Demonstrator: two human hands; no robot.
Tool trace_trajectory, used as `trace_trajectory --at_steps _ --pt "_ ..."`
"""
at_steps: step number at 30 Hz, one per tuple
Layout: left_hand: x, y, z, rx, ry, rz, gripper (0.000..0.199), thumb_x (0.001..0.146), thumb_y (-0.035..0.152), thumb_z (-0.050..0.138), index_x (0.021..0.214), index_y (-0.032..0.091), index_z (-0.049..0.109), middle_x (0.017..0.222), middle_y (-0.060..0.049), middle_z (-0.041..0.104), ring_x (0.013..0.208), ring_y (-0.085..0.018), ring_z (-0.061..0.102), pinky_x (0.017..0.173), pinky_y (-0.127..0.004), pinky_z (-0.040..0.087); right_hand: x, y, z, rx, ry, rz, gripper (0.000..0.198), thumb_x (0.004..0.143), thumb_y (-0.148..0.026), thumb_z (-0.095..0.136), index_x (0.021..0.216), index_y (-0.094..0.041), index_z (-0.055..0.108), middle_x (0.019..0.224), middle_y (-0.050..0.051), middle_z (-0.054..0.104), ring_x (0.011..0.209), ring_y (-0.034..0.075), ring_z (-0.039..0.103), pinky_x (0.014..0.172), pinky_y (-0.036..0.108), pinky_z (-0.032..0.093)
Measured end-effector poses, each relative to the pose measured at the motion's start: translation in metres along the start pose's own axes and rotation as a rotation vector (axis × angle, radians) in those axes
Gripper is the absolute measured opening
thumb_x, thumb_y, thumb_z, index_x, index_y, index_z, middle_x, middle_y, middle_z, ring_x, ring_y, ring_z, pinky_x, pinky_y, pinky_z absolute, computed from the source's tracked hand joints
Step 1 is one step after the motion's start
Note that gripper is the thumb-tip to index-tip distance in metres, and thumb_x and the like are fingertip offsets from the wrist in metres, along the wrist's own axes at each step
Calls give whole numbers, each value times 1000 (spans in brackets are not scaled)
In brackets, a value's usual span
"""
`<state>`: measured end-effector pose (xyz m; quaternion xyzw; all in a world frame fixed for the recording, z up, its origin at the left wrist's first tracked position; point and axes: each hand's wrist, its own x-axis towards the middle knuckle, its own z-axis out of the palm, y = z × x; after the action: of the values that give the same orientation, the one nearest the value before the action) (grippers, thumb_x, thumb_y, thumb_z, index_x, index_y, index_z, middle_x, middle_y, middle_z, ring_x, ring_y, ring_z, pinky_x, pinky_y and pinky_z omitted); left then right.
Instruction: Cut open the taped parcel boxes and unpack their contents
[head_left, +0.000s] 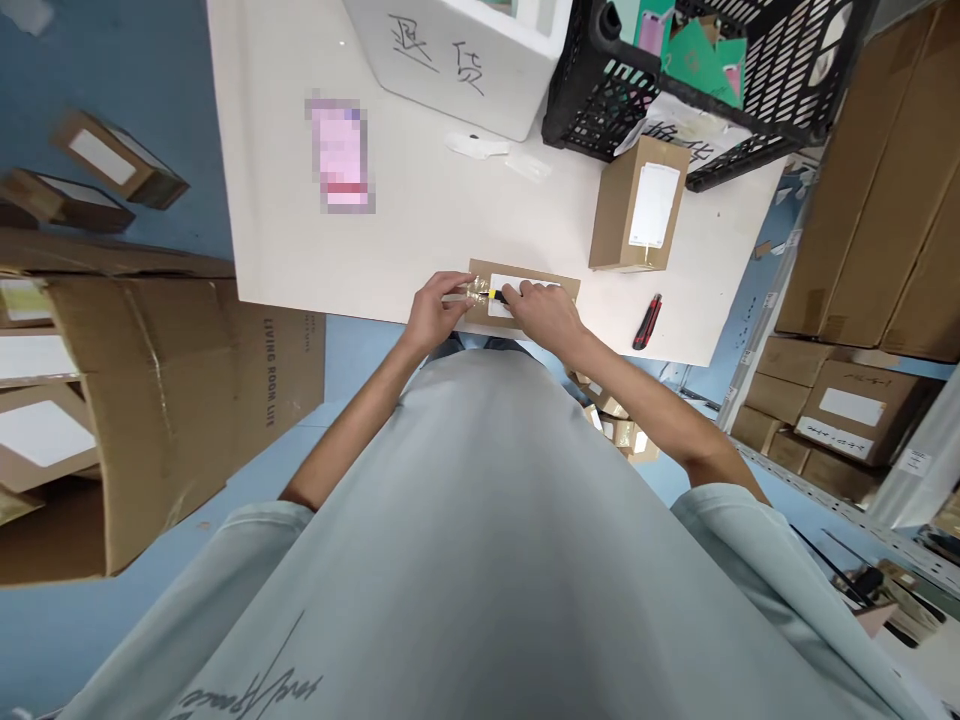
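A small cardboard box (571, 286) with a white label lies at the table's near edge. Clear, shiny tape (478, 287) covers its left end. My left hand (437, 312) grips that end, with fingers and thumb on either side of the tape. Over the label, my right hand (549, 316) is closed around a yellow-and-black utility knife (494, 295), whose tip points left at the tape. Most of the knife's handle is hidden under my fingers.
A taped cardboard box (622, 215) and a red-and-black utility knife (647, 322) sit to the right on the white table (420, 215). Behind stand a white bin (457, 75) and a black crate (600, 100). A large open carton (172, 400) stands left; shelved boxes (840, 410) are right.
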<state>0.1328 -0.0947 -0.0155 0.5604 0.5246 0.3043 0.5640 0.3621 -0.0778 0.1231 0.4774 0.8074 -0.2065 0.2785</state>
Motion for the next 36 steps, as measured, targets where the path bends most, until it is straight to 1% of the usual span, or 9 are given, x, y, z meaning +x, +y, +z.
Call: trace_trajectory --at_steps 4,6,12,16,20,25,31,34,36 --pt "-2 4 -1 19 15 -33 57 98 61 81 142 25 80 148 -15 71 122 -31 76 97 -44 71 -14 14 0 -36 -30 4 48 111 -1 31 148 -8 60 129 27 76 114 34 76 85 38 42" --pt "-3 6 -1 32 19 -46 57 97 60 81 142 25 80 149 -15 71 122 -31 77 96 -44 71 -27 29 4 -50 -50 32 51 109 2 32 150 -7 61 130 27 76 115 34 76 84 38 42" --pt "-3 10 -1 61 31 -78 60 96 64 81 142 26 80 152 -16 70 123 -31 78 97 -44 70 -76 85 31 -50 -79 165 45 116 -10 37 154 -10 62 129 26 77 113 33 75 84 38 40" --pt "-4 11 0 71 36 -93 65 94 70 82 141 25 80 153 -16 70 125 -31 78 101 -44 70 -91 103 49 -18 -43 169 41 120 -19 38 152 -12 64 127 25 77 110 32 75 85 38 39" --pt "-3 12 0 96 42 -108 69 92 75 82 141 26 79 153 -16 70 125 -32 78 103 -46 70 -93 113 63 14 -24 173 42 121 -22 38 157 -14 60 127 24 77 109 31 74 84 38 38" --pt "-3 15 -1 121 45 -110 74 92 80 81 142 25 79 154 -17 70 126 -33 79 102 -45 70 -84 133 88 70 -4 184 43 124 -32 35 154 -17 61 130 23 77 110 32 75 82 36 38" --pt "-2 13 0 123 54 -105 69 93 74 82 141 24 79 155 -17 71 125 -32 80 103 -46 70 -70 149 124 188 61 192 41 122 -34 38 154 -20 60 135 21 77 112 33 74 82 37 42" --pt "-2 8 -5 132 67 -104 68 94 70 82 142 23 78 155 -18 71 124 -32 80 104 -47 70 -70 149 151 361 132 204 39 121 -37 42 149 -19 61 138 21 77 114 34 75 83 37 46" --pt "-3 3 -13 138 90 -112 69 93 71 82 143 23 77 155 -18 72 124 -32 80 104 -47 70 -67 141 171 593 203 253 38 119 -42 43 144 -20 60 131 19 80 109 34 76 83 37 50"
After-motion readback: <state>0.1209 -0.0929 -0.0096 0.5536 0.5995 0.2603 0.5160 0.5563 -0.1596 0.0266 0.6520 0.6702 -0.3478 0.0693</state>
